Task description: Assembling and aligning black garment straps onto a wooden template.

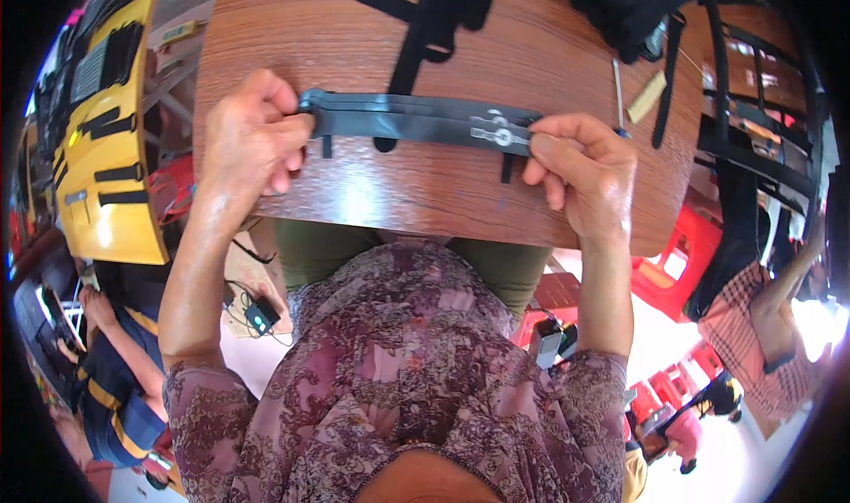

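Observation:
A long flat dark strip [425, 118], like a belt or band with a pale printed mark near its right end, is stretched level above the near part of the table. My left hand [257, 135] pinches its left end, and my right hand [580, 162] grips the right end between thumb and fingers. Short black tabs hang below the strip near both ends. Behind it, a black strap [409, 56] runs from the far edge and passes under the strip, its rounded tip showing below.
The brown wooden table [310, 193] bears a black cloth bundle [633, 7], a screwdriver [619, 96], and a tan block [646, 97] at the right. A yellow table [111, 224] with black straps stands left. Other people work on both sides. Red stools [677, 255] stand right.

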The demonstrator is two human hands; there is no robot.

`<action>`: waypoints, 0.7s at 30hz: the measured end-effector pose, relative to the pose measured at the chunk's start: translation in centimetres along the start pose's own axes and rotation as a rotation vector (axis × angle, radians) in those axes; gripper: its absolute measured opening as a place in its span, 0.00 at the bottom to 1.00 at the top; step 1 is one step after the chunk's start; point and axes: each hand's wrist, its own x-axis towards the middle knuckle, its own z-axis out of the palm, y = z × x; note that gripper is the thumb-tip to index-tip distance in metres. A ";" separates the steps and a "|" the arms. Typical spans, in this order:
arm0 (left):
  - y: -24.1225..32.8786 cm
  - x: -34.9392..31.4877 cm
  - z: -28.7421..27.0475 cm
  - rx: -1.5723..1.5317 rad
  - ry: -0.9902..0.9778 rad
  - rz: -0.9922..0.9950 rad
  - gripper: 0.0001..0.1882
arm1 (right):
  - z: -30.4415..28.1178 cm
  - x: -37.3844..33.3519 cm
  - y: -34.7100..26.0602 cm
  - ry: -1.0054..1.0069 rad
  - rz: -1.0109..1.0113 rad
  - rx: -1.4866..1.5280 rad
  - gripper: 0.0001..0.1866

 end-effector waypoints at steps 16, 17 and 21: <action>0.3 -0.3 0.0 -0.005 -0.009 0.019 0.07 | 0.1 -0.8 -0.3 -0.016 -0.026 -0.052 0.06; 0.3 -0.3 0.0 -0.009 -0.011 0.035 0.07 | 0.2 -0.8 -0.3 -0.013 -0.026 -0.061 0.06; 0.5 -0.5 -0.1 0.028 0.003 0.035 0.07 | 0.6 -1.0 -0.5 0.009 -0.042 -0.113 0.05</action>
